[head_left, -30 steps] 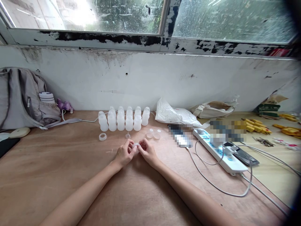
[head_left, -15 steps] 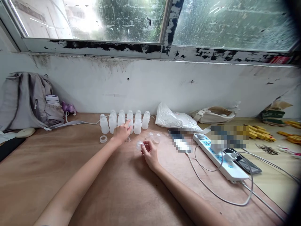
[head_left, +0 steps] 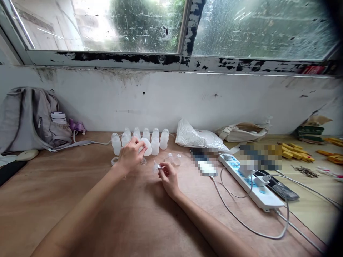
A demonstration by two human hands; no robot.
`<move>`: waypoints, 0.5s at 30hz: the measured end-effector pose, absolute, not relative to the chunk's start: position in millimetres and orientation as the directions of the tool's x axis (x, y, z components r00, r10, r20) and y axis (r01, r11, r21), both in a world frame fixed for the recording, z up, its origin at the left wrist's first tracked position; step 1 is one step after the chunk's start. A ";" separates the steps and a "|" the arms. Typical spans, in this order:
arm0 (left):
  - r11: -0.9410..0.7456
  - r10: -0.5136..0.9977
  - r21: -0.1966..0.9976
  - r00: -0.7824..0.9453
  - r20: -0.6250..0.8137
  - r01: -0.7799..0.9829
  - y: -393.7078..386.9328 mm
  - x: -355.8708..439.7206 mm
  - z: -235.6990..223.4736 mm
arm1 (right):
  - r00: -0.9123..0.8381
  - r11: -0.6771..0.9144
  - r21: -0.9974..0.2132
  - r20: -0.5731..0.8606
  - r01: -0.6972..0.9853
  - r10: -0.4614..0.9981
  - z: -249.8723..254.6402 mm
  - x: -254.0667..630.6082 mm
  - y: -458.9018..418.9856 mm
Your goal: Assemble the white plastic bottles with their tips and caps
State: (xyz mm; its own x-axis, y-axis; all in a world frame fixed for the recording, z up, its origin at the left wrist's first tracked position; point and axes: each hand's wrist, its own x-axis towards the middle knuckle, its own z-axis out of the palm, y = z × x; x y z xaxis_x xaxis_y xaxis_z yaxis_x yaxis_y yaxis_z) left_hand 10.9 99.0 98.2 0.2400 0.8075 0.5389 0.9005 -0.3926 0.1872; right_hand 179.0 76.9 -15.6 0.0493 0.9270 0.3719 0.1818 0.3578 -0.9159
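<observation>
My left hand [head_left: 131, 154] grips a small frosted white bottle [head_left: 145, 146], tipped so that one end faces me. Several similar bottles [head_left: 116, 144] stand upright behind it near the wall, partly hidden by the hand. In my right hand [head_left: 168, 175], a clear dome-shaped cap [head_left: 155, 168] is pinched between the fingertips, just above the table. A translucent ring [head_left: 114, 161] lies beside my left wrist. Under the held bottle is a small clear round piece [head_left: 144, 161]. Clear round pieces [head_left: 176, 161] also rest behind my right hand.
On the brown table [head_left: 107, 217], a power strip [head_left: 248, 182] with looping white cables stands at right, near a phone [head_left: 206, 167]. A white plastic bag [head_left: 198, 137] and beige pouch [head_left: 245, 131] lie along the wall. A grey backpack [head_left: 29, 119] is at far left.
My left hand has taken hold of a bottle from the group and tipped it toward me. The cap in my right hand has turned, its rim now facing more to the right.
</observation>
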 end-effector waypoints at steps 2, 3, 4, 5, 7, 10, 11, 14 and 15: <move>-0.421 0.775 0.244 0.206 0.598 0.874 88.0 3.1 95.3 | 0.062 0.338 -0.928 0.350 0.154 0.935 -14.3 178.5 77.2; -0.456 0.760 0.272 0.212 0.614 0.848 83.8 0.1 91.6 | 0.072 0.323 -0.938 0.334 0.129 0.940 -13.9 178.3 77.6; -0.496 0.753 0.300 0.232 0.616 0.815 80.3 -2.0 86.6 | 0.079 0.308 -0.947 0.315 0.096 0.946 -13.9 178.2 78.2; -0.540 0.753 0.325 0.273 0.599 0.776 77.5 -3.1 80.8 | 0.086 0.294 -0.954 0.299 0.059 0.951 -14.1 178.1 78.9; -0.606 0.758 0.378 0.365 0.540 0.700 72.9 -2.7 68.4 | 0.090 0.275 -0.961 0.273 -0.010 0.958 -15.1 178.4 80.3; -0.642 0.764 0.470 0.453 0.460 0.605 68.2 3.5 50.4 | 0.070 0.249 -0.964 0.243 -0.094 0.968 -15.5 178.9 81.1; -0.637 0.770 0.512 0.457 0.444 0.576 67.2 6.4 44.4 | 0.060 0.240 -0.963 0.234 -0.122 0.970 -14.7 179.0 80.8; -0.580 0.813 0.672 0.378 0.443 0.461 66.8 16.1 24.7 | 0.033 0.225 -0.954 0.223 -0.198 0.974 -7.1 178.0 77.6; -0.549 0.833 0.737 0.325 0.447 0.395 67.4 19.1 17.5 | 0.028 0.225 -0.951 0.224 -0.213 0.974 -2.9 177.3 75.9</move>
State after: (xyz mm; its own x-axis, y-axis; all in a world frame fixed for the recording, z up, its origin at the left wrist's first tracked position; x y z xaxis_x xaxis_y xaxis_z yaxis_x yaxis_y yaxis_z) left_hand 19.1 67.4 17.5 0.3248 0.8333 0.4472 0.3946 -0.5492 0.7367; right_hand 177.3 75.9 -2.9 0.0283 0.9741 0.2245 -0.2132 0.2253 -0.9507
